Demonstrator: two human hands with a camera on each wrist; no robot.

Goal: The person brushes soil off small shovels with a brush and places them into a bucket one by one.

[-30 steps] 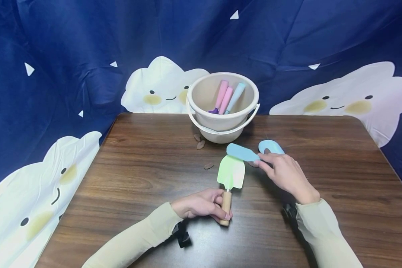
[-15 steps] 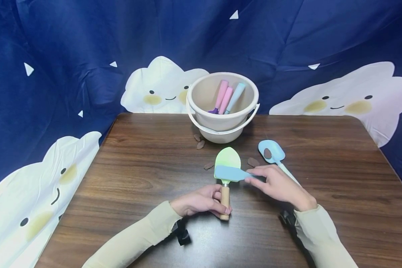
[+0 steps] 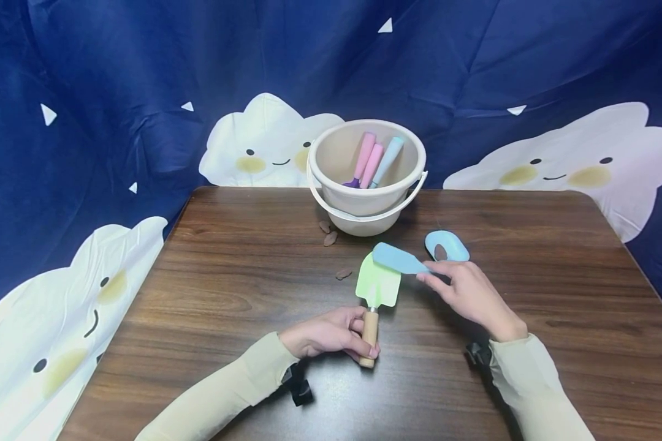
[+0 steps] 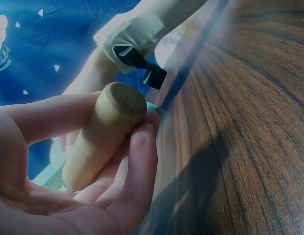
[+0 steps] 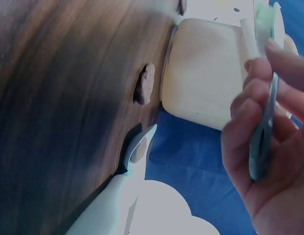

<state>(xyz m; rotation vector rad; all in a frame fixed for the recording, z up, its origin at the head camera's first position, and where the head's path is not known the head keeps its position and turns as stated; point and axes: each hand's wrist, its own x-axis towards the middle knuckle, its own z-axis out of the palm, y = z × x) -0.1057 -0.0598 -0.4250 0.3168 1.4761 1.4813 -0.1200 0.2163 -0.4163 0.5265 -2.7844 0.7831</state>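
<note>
My left hand [image 3: 331, 334] grips the wooden handle [image 4: 103, 132] of a small trowel with a light green blade [image 3: 376, 288]. The trowel is held above the table, its blade pointing away from me. With thumb and fingers, my right hand [image 3: 477, 297] pinches a flat blue spatula [image 3: 398, 258] by its handle. The spatula's end overlaps the upper right of the green blade; whether they touch I cannot tell. Beyond the right hand, a blue scoop [image 3: 455, 244] lies on the table with a brown piece [image 3: 440, 252] in it. My hand covers the scoop's handle in the head view.
A cream bucket [image 3: 364, 208] stands at the table's back edge. Inside lean tools with pink handles [image 3: 365, 153] and a light blue handle [image 3: 388, 158]. Several loose brown pieces [image 3: 343, 274] lie on the wooden table [image 3: 243, 269]. A dark blue cloud-patterned curtain [image 3: 143, 73] hangs behind.
The spatula went down over the green blade towards the trowel's handle, then back up to the blade's tip. The trowel shifted and tilted slightly; the left hand kept its grip.
</note>
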